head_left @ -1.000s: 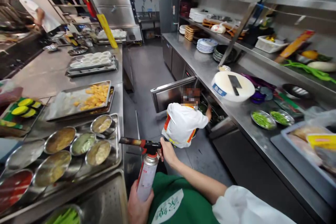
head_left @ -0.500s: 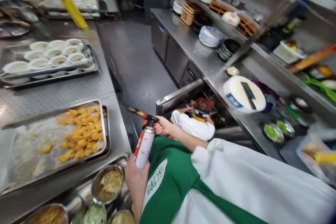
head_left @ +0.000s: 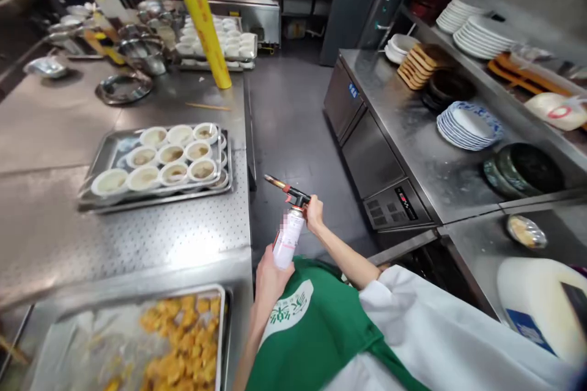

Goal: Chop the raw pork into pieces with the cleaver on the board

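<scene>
A blowtorch (head_left: 290, 235) with a white gas canister and a black and orange head is held in front of my green apron. My left hand (head_left: 271, 275) wraps round the lower end of the canister. At the torch head, the fingers of my right hand (head_left: 314, 215) close on the knob side. The metal nozzle points up and to the left, over the floor, and no flame shows at its tip. To the left, a tray (head_left: 221, 333) holds golden fried pieces (head_left: 183, 342) on paper.
Stacked trays of small white bowls (head_left: 172, 174) stand on the left steel counter (head_left: 202, 241). Beyond them are a yellow roll (head_left: 206, 36) and metal bowls. Along the right counter stand plates (head_left: 470, 125), dark bowls and a white round block (head_left: 532, 293). An aisle (head_left: 293, 116) runs between.
My view has moved forward along the aisle and the counters have shifted in it. Both hands keep hold of the blowtorch. The crouching person by the open drawer is out of sight.
</scene>
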Demonstrator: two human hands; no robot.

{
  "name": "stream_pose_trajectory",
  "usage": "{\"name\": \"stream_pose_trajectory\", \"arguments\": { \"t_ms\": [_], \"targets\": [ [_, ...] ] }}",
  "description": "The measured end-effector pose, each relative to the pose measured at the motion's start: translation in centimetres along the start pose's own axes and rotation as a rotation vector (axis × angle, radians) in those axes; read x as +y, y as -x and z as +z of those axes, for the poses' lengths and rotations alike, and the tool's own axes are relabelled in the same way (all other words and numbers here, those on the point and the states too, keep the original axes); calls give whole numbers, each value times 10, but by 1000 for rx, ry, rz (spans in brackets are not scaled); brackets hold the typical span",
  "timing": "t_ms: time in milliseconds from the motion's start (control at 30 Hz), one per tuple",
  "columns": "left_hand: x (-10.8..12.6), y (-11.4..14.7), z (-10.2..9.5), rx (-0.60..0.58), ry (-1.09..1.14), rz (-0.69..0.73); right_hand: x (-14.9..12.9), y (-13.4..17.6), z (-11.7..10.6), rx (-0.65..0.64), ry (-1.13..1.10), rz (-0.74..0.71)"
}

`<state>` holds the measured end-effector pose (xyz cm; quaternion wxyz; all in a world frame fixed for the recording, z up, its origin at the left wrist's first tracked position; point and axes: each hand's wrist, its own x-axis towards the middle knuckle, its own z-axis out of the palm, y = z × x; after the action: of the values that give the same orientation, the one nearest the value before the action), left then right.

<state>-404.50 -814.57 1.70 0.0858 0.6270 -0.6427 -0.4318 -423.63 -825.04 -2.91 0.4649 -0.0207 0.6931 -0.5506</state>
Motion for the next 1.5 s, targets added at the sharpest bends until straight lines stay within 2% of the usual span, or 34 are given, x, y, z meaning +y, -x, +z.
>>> {"name": "stream_pose_trajectory", "arguments": {
  "t_ms": [67, 133, 200, 267, 367, 433, 533, 600, 633, 733, 800, 933, 1100, 1200, 1300, 1367, 1400, 1500],
  "targets": [
    [21, -47, -11, 20, -28, -1, -34, -35, 22, -36, 38, -41],
    [39, -96, -19, 60, -98, 18, -62, -73, 41, -97, 43, 18],
    [56, -147, -23, 67, -170, 52, -84, -114, 59, -96, 29, 99],
    [75, -202, -24, 28, -208, 77, -103, -159, 76, 9, 39, 81],
    [112, -290, -25, -80, -198, 87, -138, -232, 99, 198, 128, -129],
    [145, -350, -30, -144, -184, 115, -173, -279, 111, 270, 182, -249],
    [202, -438, -44, -200, -171, 205, -237, -343, 125, 333, 102, -311],
    [242, -492, -55, -245, -142, 251, -279, -381, 135, 271, -86, -289],
    [260, -519, -60, -277, -116, 264, -298, -399, 141, 182, -198, -250],
    [308, -603, -68, -384, -57, 295, -345, -459, 164, -196, -465, -66],
    [336, -662, -67, -408, -66, 317, -373, -506, 183, -354, -573, 2],
    [400, -783, -66, -391, -117, 317, -440, -613, 223, -388, -712, -46],
    [484, -922, -74, -401, -104, 291, -540, -742, 272, -503, -687, -89],
    [521, -1008, -77, -425, -55, 298, -594, -817, 304, -517, -639, -74],
    [552, -1105, -74, -481, 15, 349, -640, -898, 337, -514, -602, -105],
    [576, -1176, -73, -517, 41, 382, -669, -954, 356, -391, -544, -184],
    [589, -1211, -73, -526, 34, 391, -682, -982, 364, -248, -497, -256],
    [636, -1312, -80, -560, -48, 408, -722, -1061, 380, 368, -253, -532]
  ]
}}
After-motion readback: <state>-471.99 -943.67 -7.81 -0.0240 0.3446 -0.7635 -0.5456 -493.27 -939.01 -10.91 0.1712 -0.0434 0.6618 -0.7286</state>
